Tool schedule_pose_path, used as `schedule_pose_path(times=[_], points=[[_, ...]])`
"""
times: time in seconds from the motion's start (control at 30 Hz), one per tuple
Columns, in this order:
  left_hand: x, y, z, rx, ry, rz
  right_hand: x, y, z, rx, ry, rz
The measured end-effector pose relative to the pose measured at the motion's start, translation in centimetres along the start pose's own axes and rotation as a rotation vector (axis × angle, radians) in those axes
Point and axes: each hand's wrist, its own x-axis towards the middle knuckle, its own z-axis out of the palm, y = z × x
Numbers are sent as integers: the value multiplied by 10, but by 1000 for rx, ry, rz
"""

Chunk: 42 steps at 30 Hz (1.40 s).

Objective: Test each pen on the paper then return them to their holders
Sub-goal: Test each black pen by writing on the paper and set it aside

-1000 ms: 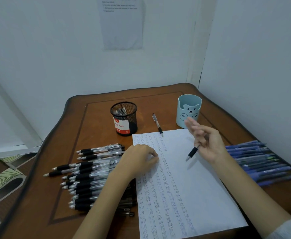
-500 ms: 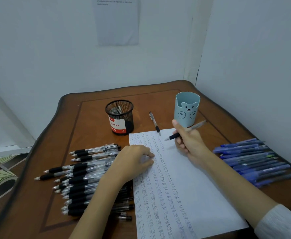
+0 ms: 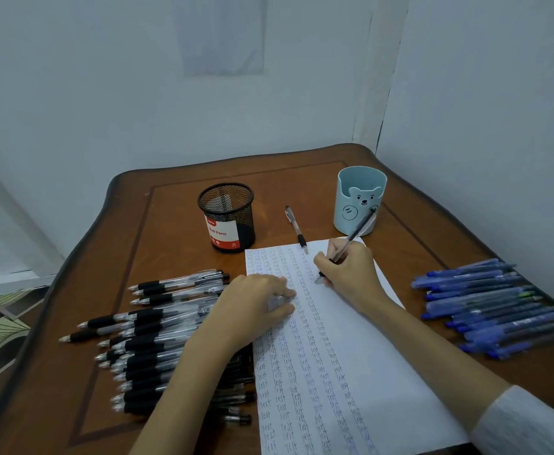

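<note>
A white paper (image 3: 341, 339) covered in columns of the written word "test" lies in the middle of the table. My right hand (image 3: 348, 274) grips a black pen (image 3: 356, 234), its tip down on the paper near the top. My left hand (image 3: 256, 307) rests flat on the paper's left edge, fingers curled and holding nothing. A pile of black pens (image 3: 144, 330) lies to the left, and a row of blue pens (image 3: 489, 307) to the right. A black mesh holder (image 3: 226, 218) and a light blue bear holder (image 3: 361, 201) stand behind the paper.
One loose black pen (image 3: 297, 229) lies between the two holders, its tip on the paper's top edge. The brown wooden table (image 3: 170, 224) sits in a corner, with walls close behind and to the right. Patterned floor shows at the left.
My right hand turned the pen from a loose hold above the paper into a writing grip and lowered its tip onto the paper. The view shifted downward slightly. My left hand stayed put.
</note>
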Motion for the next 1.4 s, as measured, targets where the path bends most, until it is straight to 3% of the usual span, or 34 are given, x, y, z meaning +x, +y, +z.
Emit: schedule_pose_path(times=[1.4], points=[[-1, 2, -2, 40, -61, -12, 3, 7, -1, 58, -62, 0]])
